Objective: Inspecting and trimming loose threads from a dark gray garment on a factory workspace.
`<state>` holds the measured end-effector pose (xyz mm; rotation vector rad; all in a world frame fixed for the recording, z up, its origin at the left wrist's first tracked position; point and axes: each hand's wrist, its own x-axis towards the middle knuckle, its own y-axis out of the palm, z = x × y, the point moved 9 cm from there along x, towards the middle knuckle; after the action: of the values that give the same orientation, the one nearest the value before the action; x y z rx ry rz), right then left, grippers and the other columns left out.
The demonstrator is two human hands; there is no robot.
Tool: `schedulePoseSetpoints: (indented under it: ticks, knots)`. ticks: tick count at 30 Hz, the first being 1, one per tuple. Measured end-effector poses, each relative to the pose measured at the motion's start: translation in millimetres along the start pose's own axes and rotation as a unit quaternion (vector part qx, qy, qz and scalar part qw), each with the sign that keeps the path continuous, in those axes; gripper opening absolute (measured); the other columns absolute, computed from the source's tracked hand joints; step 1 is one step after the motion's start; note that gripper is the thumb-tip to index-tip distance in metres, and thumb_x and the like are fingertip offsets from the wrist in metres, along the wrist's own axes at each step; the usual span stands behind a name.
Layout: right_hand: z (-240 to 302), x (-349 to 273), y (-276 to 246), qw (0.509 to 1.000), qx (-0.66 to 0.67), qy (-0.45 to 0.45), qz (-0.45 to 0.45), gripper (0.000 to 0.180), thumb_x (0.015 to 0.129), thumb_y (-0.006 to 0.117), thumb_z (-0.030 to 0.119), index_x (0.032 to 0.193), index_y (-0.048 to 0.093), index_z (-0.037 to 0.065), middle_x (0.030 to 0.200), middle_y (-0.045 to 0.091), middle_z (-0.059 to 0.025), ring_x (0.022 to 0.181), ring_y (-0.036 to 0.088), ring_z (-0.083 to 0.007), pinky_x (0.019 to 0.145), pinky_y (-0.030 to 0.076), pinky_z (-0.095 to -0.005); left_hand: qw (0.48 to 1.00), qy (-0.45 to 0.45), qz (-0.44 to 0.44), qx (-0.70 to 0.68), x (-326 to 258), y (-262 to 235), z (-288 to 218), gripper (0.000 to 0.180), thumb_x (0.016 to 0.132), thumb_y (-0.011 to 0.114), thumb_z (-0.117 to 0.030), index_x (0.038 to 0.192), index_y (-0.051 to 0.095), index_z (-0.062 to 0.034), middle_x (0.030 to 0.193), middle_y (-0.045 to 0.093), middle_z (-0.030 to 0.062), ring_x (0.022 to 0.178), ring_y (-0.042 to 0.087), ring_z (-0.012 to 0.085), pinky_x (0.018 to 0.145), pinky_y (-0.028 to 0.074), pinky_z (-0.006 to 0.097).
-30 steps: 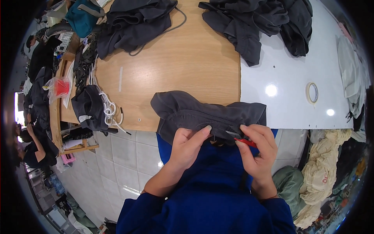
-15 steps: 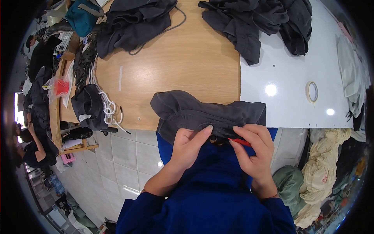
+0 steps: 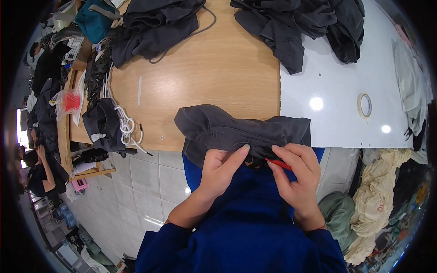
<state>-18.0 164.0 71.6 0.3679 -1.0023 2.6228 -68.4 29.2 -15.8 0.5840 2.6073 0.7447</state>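
Observation:
A dark grey garment (image 3: 216, 123) lies bunched over the table's near edge, with stitched seam lines facing up. My left hand (image 3: 220, 173) is closed on its near edge, the thumb pressed flat on the cloth by a seam. My right hand (image 3: 298, 170) grips a slim red tool (image 3: 279, 163) between thumb and fingers. The tool's left end points at the cloth beside my left thumb; its tip is too small to make out. The right fingertips touch the garment's near edge.
Dark garments (image 3: 159, 27) lie at the far left, and another dark pile (image 3: 291, 27) at the far right. A tape roll (image 3: 364, 106) rests on the white tabletop (image 3: 337, 123). White cords (image 3: 127, 123) hang near the left edge. Cream cloth sacks (image 3: 378, 195) stand at right. People work at far left.
My hands, the garment and the red tool stay almost where they were, with only a slight shift of the view. At far left a person's arm has moved a little.

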Motion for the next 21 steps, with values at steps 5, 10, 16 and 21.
schedulePoseSetpoints:
  ticks: [5, 10, 16, 21]
  knots:
    - [0.9, 0.2, -3.7, 1.000, 0.000, 0.000, -0.008, 0.035, 0.060, 0.073, 0.000, 0.094, 0.067, 0.006, 0.082, 0.058, -0.0046, 0.066, 0.053, -0.0187, 0.056, 0.042, -0.0265, 1.000, 0.000, 0.000, 0.011, 0.8, 2.9, -1.0, 0.024, 0.090, 0.051, -0.004, 0.112, 0.055, 0.0049, 0.109, 0.059, 0.0077, 0.099, 0.054, 0.0117, 0.088, 0.042, 0.025]
    - [0.4, 1.3, -2.0, 1.000, -0.016, -0.002, -0.002, 0.035, 0.061, 0.073, 0.000, 0.094, 0.067, 0.006, 0.082, 0.058, -0.0045, 0.066, 0.053, -0.0187, 0.056, 0.041, -0.0266, 1.000, 0.010, 0.001, 0.015, 1.4, 3.4, -1.7, 0.024, 0.090, 0.051, -0.004, 0.112, 0.056, 0.0047, 0.108, 0.059, 0.0072, 0.097, 0.054, 0.0115, 0.087, 0.042, 0.025]
    - [1.4, 1.3, -2.8, 1.000, -0.019, 0.001, 0.000, 0.034, 0.061, 0.073, 0.000, 0.094, 0.067, 0.006, 0.082, 0.058, -0.0045, 0.065, 0.052, -0.0186, 0.055, 0.041, -0.0262, 1.000, 0.002, -0.007, 0.001, 1.0, 5.4, -2.3, 0.023, 0.090, 0.050, -0.003, 0.111, 0.056, 0.0047, 0.106, 0.059, 0.0064, 0.096, 0.053, 0.0105, 0.085, 0.042, 0.025]
    - [0.7, 2.2, -1.9, 1.000, -0.007, 0.001, 0.001, 0.034, 0.061, 0.073, 0.000, 0.094, 0.067, 0.006, 0.082, 0.058, -0.0046, 0.066, 0.053, -0.0188, 0.056, 0.042, -0.0260, 1.000, -0.009, 0.002, 0.012, -1.4, 0.2, 2.9, 0.027, 0.088, 0.048, 0.002, 0.116, 0.051, 0.0053, 0.115, 0.056, 0.0146, 0.106, 0.054, 0.0190, 0.094, 0.042, 0.031]
